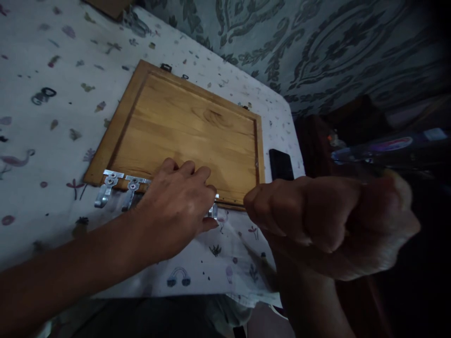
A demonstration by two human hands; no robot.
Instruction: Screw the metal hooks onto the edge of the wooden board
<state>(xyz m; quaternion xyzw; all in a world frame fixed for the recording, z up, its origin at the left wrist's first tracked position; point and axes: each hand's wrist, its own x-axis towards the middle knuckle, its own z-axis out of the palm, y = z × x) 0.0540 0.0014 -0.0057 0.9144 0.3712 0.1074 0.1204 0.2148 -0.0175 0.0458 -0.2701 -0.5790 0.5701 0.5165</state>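
Note:
A wooden framed panel (190, 126) lies flat on the table, with metal hooks (131, 188) along its near edge. Two of these show plainly at the left, fixed to plates with cross-head screws. My left hand (176, 202) is closed over the near edge, fingers curled on the wood, gripping a metal hook (213, 211) that partly shows beside the thumb. Other hooks may be hidden beneath this hand. Raised close to the camera at the right, my right hand (327, 220) makes a fist; whatever it holds, if anything, is hidden.
A patterned white cloth (45, 155) covers the table. Beyond the panel's right side lies a dark phone-like object (281, 164). Small dark fittings (166, 68) sit along the panel's far edge. A clear, labelled bottle (391, 144) shows in the dim right side. Patterned fabric (317, 42) borders the far edge.

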